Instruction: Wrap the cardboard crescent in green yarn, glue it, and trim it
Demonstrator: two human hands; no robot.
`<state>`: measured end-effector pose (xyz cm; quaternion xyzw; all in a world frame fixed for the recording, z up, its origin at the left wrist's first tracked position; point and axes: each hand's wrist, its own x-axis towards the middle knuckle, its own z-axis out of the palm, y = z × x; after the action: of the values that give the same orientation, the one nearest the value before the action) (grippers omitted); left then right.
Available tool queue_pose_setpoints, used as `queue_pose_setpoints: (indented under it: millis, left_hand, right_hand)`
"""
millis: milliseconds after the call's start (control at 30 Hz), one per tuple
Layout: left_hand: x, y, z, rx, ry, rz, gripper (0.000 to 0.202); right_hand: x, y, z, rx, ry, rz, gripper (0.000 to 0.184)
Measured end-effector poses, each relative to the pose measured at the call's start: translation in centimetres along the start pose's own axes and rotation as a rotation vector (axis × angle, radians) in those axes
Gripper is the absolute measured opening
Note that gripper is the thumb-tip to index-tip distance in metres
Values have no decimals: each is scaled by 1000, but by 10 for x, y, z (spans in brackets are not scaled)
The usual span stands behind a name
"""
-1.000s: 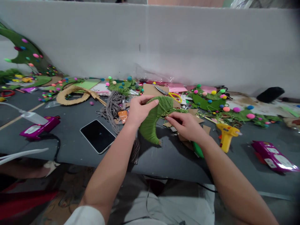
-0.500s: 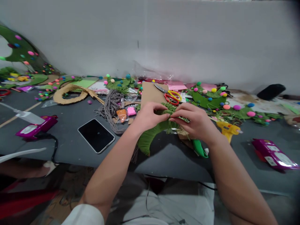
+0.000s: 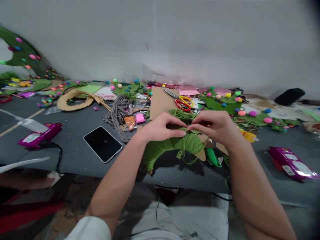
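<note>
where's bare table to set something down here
Bare table lies between the pink glue gun and the phone, and between the yellow glue gun and the purple packet. Crowded behind the yarn piece, around the scissors and pompoms.

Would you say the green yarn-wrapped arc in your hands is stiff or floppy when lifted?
Probably stiff: the green yarn-wrapped arc holds its curve though pinched only at its top. Likely light, since cardboard seems to show at one end. The loose strands would dangle.

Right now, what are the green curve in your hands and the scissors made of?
The green curve looks like soft, matte yarn wound round a stiff core, maybe cardboard: fine parallel strands, dangling loose ends, a brown tip showing. The scissors have shiny grey blades, likely metal, and glossy yellow and red handles, likely plastic.
</note>
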<state>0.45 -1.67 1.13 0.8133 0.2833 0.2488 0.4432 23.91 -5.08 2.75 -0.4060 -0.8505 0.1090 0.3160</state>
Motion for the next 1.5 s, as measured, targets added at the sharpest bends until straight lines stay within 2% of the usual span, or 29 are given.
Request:
queue_pose_setpoints:
  millis: [167,367,533,600,700,800,900,1033,1100,1200,1267,1400,1433,1500]
  left_hand:
    - [0,2,3,-65,-7,-18,43]
    - [2,4,5,-118,-50,-18,41]
    - [-2,7,0,-269,-108,-42,61]
    - [-5,9,-2,-294,-97,-12,63]
    - [-9,9,-6,-287,-1,30,51]
    - [-11,7,-8,-309,83,-6,42]
    - [-10,3,-10,-356,166,-14,40]
    - [-7,0,-10,-404,270,15,42]
    - [-4,-2,-9,-433,338,36,39]
    - [4,-10,-7,-473,499,57,35]
    - [11,-20,-6,-472,626,59,36]
    - [20,-35,-5,-407,789,29,39]
    - [21,-37,-4,-384,805,22,39]
    - [22,-39,-3,-343,806,22,38]
  right_hand:
    - [1,-1,3,105,24,106,27]
    - [2,7,5,217,-33,193,32]
    - [1,19,-1,305,-175,231,36]
    - [1,27,-2,343,-186,252,37]
    - [1,38,-1,414,-153,302,40]
    - [2,47,6,418,-165,379,39]
    - [4,53,18,237,-59,451,38]
    - [4,65,30,-123,109,448,32]
    - [3,71,28,-237,154,438,34]
    - [0,75,20,-302,231,438,48]
    - [-1,70,16,-210,209,427,48]
    - [3,44,23,230,-41,339,33]
    - [5,35,29,334,-51,318,33]
    - [9,19,43,456,34,316,33]
